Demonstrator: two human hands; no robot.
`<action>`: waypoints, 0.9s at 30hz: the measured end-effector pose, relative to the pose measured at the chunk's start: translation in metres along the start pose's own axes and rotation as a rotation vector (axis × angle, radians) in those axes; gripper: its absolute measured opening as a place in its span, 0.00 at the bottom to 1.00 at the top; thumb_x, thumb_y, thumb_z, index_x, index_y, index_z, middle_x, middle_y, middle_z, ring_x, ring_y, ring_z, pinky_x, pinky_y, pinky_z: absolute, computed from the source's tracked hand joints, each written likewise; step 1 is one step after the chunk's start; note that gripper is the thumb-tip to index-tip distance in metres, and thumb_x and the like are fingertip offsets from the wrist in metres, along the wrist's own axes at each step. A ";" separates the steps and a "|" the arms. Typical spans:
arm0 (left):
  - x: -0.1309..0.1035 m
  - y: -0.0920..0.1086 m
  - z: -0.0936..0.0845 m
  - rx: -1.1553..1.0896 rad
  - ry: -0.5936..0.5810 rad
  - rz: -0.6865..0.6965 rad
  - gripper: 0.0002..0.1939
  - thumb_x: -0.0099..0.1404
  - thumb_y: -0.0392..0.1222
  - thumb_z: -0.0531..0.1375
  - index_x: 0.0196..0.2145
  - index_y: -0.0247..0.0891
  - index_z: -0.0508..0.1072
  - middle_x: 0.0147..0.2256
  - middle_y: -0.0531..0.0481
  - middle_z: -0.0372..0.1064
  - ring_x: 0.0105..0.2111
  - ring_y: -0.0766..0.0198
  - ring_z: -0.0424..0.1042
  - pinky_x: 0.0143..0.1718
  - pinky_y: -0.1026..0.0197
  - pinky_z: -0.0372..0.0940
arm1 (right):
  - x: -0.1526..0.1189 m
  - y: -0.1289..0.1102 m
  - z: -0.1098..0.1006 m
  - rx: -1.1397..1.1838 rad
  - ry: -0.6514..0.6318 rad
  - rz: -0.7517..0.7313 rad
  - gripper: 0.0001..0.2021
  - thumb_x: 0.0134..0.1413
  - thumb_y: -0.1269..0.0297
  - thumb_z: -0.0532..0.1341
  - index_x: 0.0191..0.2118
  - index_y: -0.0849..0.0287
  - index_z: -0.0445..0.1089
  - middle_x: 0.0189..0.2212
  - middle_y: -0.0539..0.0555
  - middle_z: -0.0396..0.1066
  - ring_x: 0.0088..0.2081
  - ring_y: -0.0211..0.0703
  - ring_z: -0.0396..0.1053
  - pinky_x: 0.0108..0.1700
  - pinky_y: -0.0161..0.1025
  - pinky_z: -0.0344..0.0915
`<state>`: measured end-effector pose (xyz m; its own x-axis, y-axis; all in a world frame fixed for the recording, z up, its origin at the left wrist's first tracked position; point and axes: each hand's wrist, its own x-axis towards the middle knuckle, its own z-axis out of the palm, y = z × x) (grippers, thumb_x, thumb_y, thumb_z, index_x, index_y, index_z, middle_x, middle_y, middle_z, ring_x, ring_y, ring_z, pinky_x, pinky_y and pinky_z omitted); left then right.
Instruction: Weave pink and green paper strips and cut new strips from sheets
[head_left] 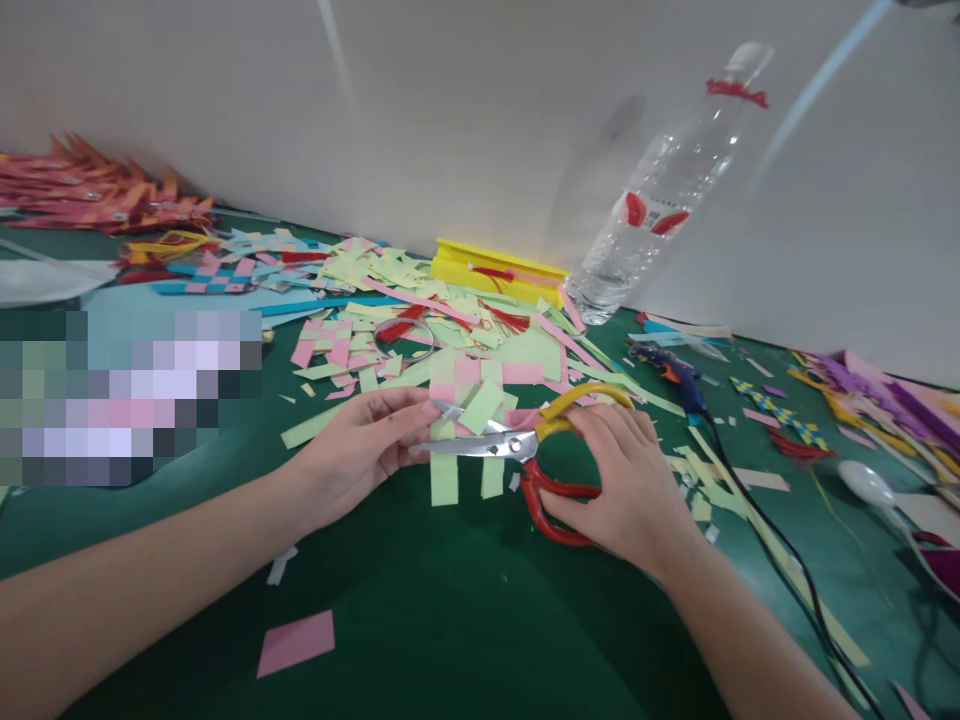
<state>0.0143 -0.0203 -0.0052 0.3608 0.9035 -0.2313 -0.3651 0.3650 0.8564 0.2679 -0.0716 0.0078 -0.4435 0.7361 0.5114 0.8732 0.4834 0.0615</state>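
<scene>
My left hand (375, 440) pinches the left side of a small woven piece of pink and pale green paper strips (445, 480), held above the green table. Strip ends hang down below the weave. In my right hand (630, 480) is a pair of scissors (517, 446) with one yellow and one red handle, my fingers through the loops. The blades are parted and point left, with paper strips between and behind them; whether they touch the paper I cannot tell. A loose pale green strip end (482, 405) sticks out above the pivot.
Paper scraps (390, 270) pile up behind my hands, with a metal ring (405, 338) and red tassels. A plastic bottle (637, 220) stands by the wall, near a yellow folded strip (495, 272). At right lie a glue gun (667, 370), its black cord, and a white spoon (866, 483).
</scene>
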 end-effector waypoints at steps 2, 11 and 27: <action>0.001 0.000 -0.001 0.015 0.021 0.008 0.06 0.51 0.39 0.71 0.26 0.40 0.77 0.19 0.57 0.66 0.21 0.72 0.68 0.21 0.73 0.68 | 0.000 0.000 0.000 0.003 0.008 -0.005 0.24 0.51 0.54 0.59 0.52 0.60 0.61 0.41 0.62 0.71 0.46 0.60 0.68 0.46 0.56 0.63; 0.003 -0.002 -0.002 0.023 0.042 0.002 0.02 0.55 0.36 0.68 0.27 0.41 0.79 0.25 0.54 0.73 0.23 0.72 0.69 0.22 0.73 0.67 | -0.003 0.002 0.001 -0.011 -0.009 -0.045 0.24 0.55 0.55 0.58 0.53 0.63 0.60 0.43 0.64 0.72 0.47 0.60 0.68 0.47 0.58 0.64; 0.003 -0.002 -0.003 0.032 0.045 -0.009 0.05 0.59 0.33 0.64 0.27 0.40 0.79 0.27 0.53 0.75 0.25 0.71 0.72 0.23 0.75 0.68 | -0.003 0.002 0.002 -0.055 0.005 -0.076 0.21 0.58 0.56 0.55 0.51 0.66 0.61 0.42 0.66 0.72 0.46 0.57 0.70 0.46 0.55 0.68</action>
<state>0.0139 -0.0171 -0.0086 0.3250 0.9097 -0.2584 -0.3347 0.3662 0.8683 0.2706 -0.0719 0.0044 -0.5084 0.6957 0.5074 0.8467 0.5113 0.1473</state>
